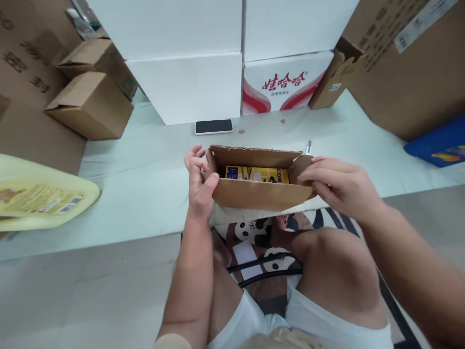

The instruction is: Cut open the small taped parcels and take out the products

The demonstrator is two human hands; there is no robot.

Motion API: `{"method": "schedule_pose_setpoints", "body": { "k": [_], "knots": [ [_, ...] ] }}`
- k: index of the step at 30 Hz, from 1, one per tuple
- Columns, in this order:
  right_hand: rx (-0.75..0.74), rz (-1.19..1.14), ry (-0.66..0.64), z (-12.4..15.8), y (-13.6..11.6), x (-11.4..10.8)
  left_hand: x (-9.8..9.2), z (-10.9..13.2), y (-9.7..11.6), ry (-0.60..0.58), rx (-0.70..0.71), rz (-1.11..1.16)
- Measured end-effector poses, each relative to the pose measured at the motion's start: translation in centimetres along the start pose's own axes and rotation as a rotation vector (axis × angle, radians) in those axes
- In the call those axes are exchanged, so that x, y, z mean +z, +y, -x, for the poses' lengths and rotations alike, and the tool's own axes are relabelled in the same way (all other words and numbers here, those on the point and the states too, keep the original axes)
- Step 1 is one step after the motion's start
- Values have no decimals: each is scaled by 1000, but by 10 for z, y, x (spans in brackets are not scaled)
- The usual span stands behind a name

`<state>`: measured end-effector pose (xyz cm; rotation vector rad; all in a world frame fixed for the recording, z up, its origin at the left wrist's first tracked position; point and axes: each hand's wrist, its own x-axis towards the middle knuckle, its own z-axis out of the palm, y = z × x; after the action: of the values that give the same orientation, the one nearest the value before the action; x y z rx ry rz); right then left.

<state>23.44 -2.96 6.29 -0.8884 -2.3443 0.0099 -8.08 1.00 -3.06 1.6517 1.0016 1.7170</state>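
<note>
A small open cardboard box (261, 195) is at the front edge of the table, its opening facing up toward me. Inside lie yellow packages (267, 174) with dark blue print; their lower parts are hidden by the front wall. My left hand (199, 182) grips the box's left end, with the thumb over the near corner and the fingers behind. At the right end, my right hand (343, 186) has its fingers bent and pinched on the end wall's edge. A slim silver-and-white object (308, 147), perhaps a pen, pokes out just behind the box.
Behind the box lies a phone (214, 127) near small cardboard scraps (241, 131). White cartons (196, 87) stack at the back. Brown boxes (94, 104) and a pale yellow bottle (47, 194) stand left; a blue package (438, 143) lies right.
</note>
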Motion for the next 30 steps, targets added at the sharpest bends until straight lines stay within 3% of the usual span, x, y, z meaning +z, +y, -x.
{"method": "schedule_pose_setpoints", "body": {
  "k": [5, 7, 10, 23, 30],
  "knots": [
    [-143, 111, -601, -27, 12, -19, -5, 2, 11, -13, 0, -19],
    [-214, 116, -763, -38, 15, -18, -7, 1, 15, -7, 2, -14],
    [-258, 108, -899, -50, 16, -13, -9, 0, 19, -3, 10, -9],
    [-268, 109, -844, -30, 24, -6, -11, -1, 28, -65, -23, 3],
    [-277, 83, -842, -38, 24, -4, -10, -1, 27, -61, -5, 8]
  ]
}}
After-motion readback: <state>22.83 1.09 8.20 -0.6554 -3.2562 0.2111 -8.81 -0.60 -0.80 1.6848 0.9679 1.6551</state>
